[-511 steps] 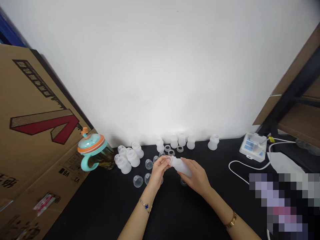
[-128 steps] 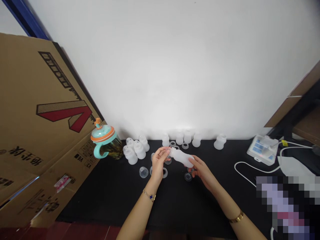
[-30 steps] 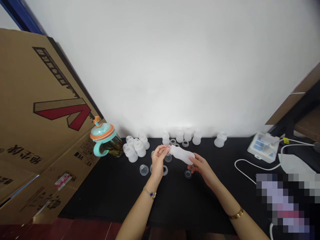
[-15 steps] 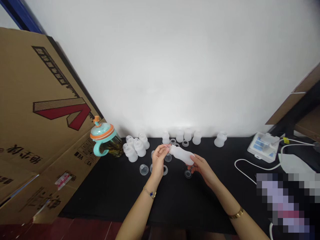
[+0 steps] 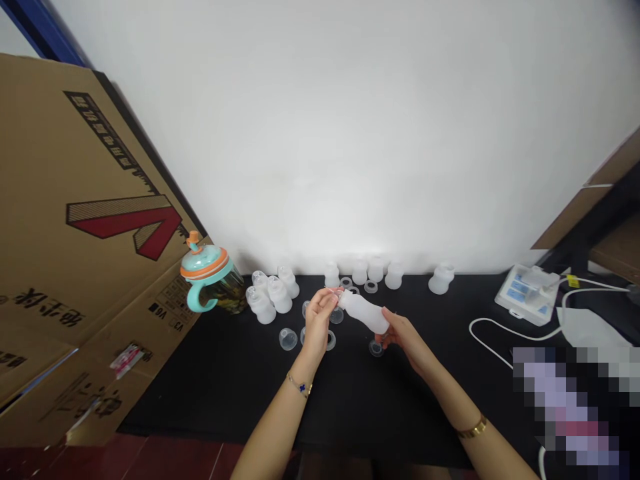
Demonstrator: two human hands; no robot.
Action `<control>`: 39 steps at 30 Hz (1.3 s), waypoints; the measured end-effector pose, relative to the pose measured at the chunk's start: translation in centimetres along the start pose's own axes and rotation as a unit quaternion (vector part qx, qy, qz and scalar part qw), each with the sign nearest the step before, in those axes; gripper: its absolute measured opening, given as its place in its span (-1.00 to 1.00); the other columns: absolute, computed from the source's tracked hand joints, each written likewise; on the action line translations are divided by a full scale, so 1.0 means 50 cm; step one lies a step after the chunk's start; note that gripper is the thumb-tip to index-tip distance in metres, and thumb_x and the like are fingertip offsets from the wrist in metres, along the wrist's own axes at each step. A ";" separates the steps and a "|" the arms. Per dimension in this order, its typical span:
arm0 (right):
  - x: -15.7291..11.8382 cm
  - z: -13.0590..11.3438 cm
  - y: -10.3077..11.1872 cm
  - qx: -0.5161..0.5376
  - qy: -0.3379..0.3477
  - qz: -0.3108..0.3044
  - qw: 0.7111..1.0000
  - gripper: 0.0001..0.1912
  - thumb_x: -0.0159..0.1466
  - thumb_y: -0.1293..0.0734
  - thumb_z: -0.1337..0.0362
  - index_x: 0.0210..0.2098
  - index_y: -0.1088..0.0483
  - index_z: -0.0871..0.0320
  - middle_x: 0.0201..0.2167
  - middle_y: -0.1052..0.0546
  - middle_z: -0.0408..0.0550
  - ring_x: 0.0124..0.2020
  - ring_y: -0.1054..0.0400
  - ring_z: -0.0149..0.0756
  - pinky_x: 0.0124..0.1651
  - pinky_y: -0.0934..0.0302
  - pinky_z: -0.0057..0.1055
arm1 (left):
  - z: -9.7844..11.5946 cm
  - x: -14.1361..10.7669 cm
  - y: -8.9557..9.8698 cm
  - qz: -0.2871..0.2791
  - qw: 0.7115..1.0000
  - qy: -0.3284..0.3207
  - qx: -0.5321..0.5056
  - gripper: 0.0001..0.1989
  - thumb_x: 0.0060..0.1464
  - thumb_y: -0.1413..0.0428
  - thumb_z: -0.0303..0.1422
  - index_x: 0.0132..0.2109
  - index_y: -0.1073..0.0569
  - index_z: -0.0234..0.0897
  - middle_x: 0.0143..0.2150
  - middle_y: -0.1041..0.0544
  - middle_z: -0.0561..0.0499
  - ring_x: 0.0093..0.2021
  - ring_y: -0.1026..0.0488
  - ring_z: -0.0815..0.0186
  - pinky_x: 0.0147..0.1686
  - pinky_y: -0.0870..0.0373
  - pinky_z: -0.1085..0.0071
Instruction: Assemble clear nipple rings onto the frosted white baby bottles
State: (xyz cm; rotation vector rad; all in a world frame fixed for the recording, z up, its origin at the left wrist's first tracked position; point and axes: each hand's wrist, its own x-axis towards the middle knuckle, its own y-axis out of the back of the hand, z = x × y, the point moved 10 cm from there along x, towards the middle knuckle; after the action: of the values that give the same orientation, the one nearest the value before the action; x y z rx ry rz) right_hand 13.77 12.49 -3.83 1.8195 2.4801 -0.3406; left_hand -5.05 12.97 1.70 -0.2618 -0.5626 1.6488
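Note:
A frosted white baby bottle (image 5: 367,313) lies tilted in the air between my hands, its top to the left. My left hand (image 5: 320,313) is closed around the top end, and the fingers hide most of the ring or nipple there. Around the base, my right hand (image 5: 397,328) is closed with the thumb on the upper side. Below it, a clear round part (image 5: 376,347) lies on the table. Beside my left hand are a clear dome cap (image 5: 288,339) and several other clear caps and rings, partly covered by the hand.
Several nippled bottles (image 5: 263,307) stand at left beside a turquoise-lidded jug (image 5: 205,263) and a large cardboard box (image 5: 100,267). More bottles without tops (image 5: 393,275) line the wall. At right are a clear plastic case (image 5: 527,293) and a white cable (image 5: 493,323) on the black table (image 5: 210,393).
The bottle's base has shifted very slightly, and the fingers of my right hand have changed position a little around it. My left hand stays at the top end.

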 end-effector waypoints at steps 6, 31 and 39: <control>0.004 0.010 -0.004 0.002 -0.013 -0.012 1.000 -0.28 0.19 -0.22 -0.33 -0.45 -0.50 0.27 -0.65 -0.48 -0.03 -0.59 -0.36 -0.32 -0.52 -0.24 -0.45 | -0.001 0.002 -0.001 -0.004 1.000 -0.004 -0.005 -0.76 0.00 -0.31 -0.24 -0.21 -0.53 -0.25 -0.10 -0.62 -0.10 -0.05 -0.54 0.16 -0.04 -0.38 0.31; -0.038 -0.080 0.031 -0.176 0.190 0.139 0.956 -0.36 0.04 -0.53 0.03 0.05 -0.34 0.05 -0.19 -0.54 -0.04 -0.45 -0.39 -0.31 -0.43 -0.31 -0.37 | -0.040 0.009 0.036 0.055 0.997 0.060 0.009 -0.70 -0.06 -0.33 -0.19 -0.24 -0.60 -0.31 -0.19 -0.59 -0.05 -0.29 -0.49 0.36 -0.35 -0.42 0.54; -0.041 -0.079 0.029 -0.233 0.193 0.144 0.942 -0.36 0.08 -0.50 0.01 0.09 -0.32 0.05 -0.46 -0.52 -0.18 -0.49 -0.39 -0.28 -0.41 -0.29 -0.37 | -0.048 0.008 0.035 0.058 0.995 0.080 -0.016 -0.72 -0.10 -0.36 -0.19 -0.31 -0.59 -0.32 -0.22 -0.57 -0.03 -0.32 -0.47 0.40 -0.37 -0.41 0.56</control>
State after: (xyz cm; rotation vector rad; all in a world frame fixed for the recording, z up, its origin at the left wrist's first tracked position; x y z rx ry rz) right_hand 16.15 11.81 0.16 2.1241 2.1724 0.6185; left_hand -5.47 13.76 -1.13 -0.4537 -0.4604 1.7138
